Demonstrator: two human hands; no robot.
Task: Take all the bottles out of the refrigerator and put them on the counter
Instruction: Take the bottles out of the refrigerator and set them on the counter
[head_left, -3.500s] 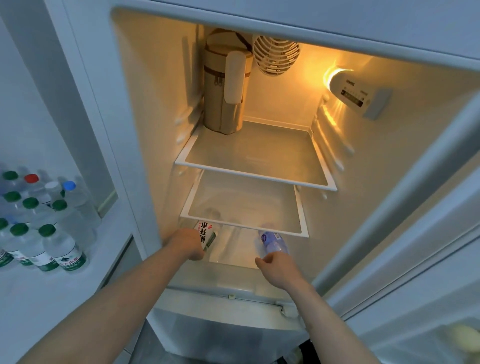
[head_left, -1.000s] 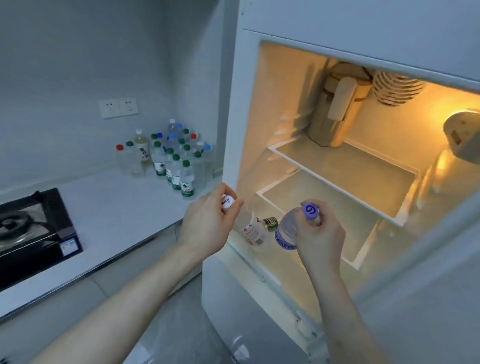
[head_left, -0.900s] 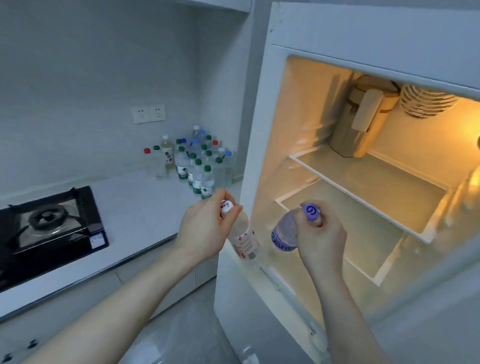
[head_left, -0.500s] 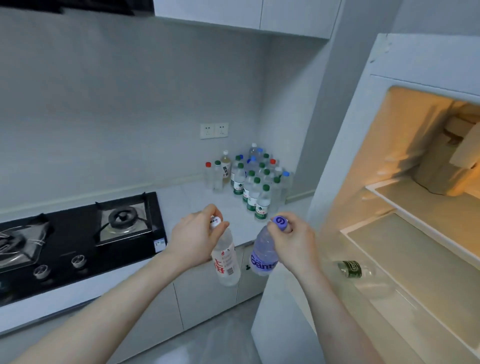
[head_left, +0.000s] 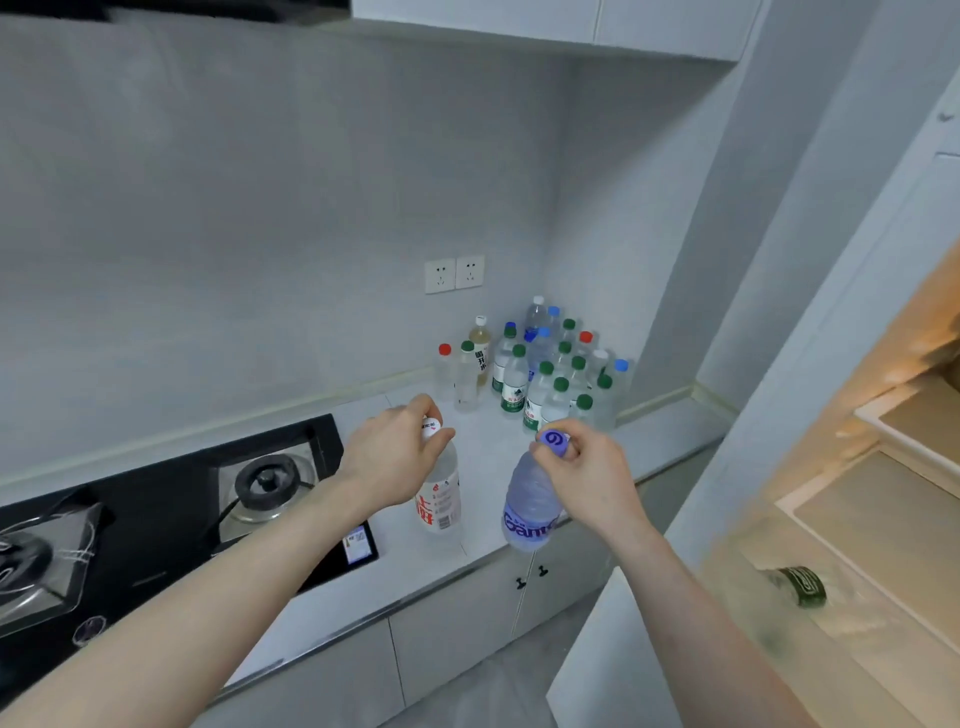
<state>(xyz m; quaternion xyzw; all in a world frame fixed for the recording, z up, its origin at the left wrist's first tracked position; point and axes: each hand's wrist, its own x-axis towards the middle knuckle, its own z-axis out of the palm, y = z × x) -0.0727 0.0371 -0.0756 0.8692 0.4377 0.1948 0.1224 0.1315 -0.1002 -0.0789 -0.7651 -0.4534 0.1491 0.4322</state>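
Head view: the left hand (head_left: 397, 457) pinches the white cap of a clear bottle (head_left: 440, 499) with red print; its grip is closed round the cap and the bottle hangs upright over the table (head_left: 467, 462), just right of the stove (head_left: 171, 519). The right hand (head_left: 587, 478) has its grip closed on the purple cap of a blue bottle (head_left: 530, 512), which hangs tilted over the table's front edge, further right of the stove and just beside the clear bottle, the two apart.

Behind both, further from the stove and in the table's back corner, stands a cluster of bottles (head_left: 545, 371), mostly green-capped, with some red, blue and white caps. Two wall sockets (head_left: 454, 274) sit above the cluster.

Far right of the stove, the fridge (head_left: 883, 519) stands open and lit. On its lower shelf (head_left: 857, 649) lies a green-labelled bottle (head_left: 802, 586) on its side, blurred.
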